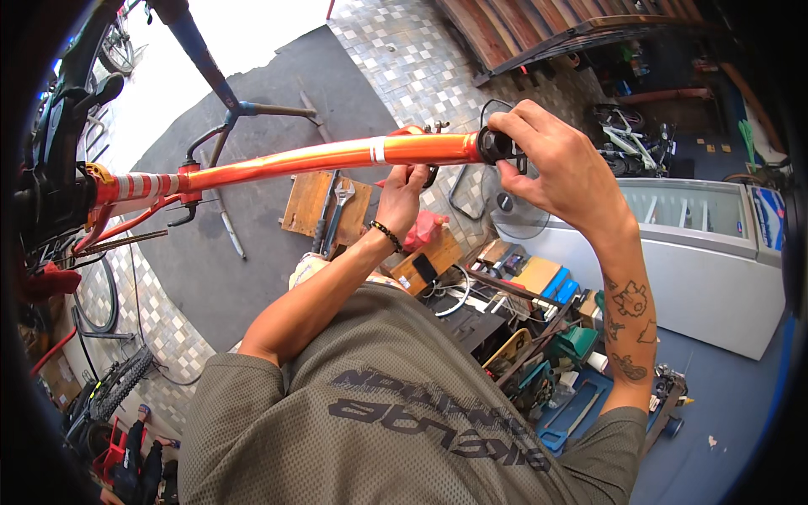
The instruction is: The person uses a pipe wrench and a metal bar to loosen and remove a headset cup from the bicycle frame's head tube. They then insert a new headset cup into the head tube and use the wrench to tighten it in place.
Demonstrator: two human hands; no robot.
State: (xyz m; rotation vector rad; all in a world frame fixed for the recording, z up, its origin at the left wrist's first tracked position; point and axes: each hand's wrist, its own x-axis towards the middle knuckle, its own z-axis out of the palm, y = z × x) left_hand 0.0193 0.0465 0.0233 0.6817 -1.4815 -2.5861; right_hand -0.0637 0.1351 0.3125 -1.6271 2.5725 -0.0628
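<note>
An orange bicycle frame [290,160] runs across the upper view, its head tube end toward the right. A black ring-shaped headset part [491,146] sits at that end. My right hand [539,156] pinches this part between thumb and fingers. Below the tube, my left hand [402,198] is closed with its fingertips against the underside. Beside those fingertips a small dark piece [432,176] shows. What the left fingers grip is partly hidden by the frame.
A black repair stand [80,109] bears the frame at the left. Under my hands are an adjustable wrench [341,202] on a wooden block, a phone [424,268] and a cluttered tool bench [522,337]. A white chest freezer [699,278] stands right; a person [139,463] is lower left.
</note>
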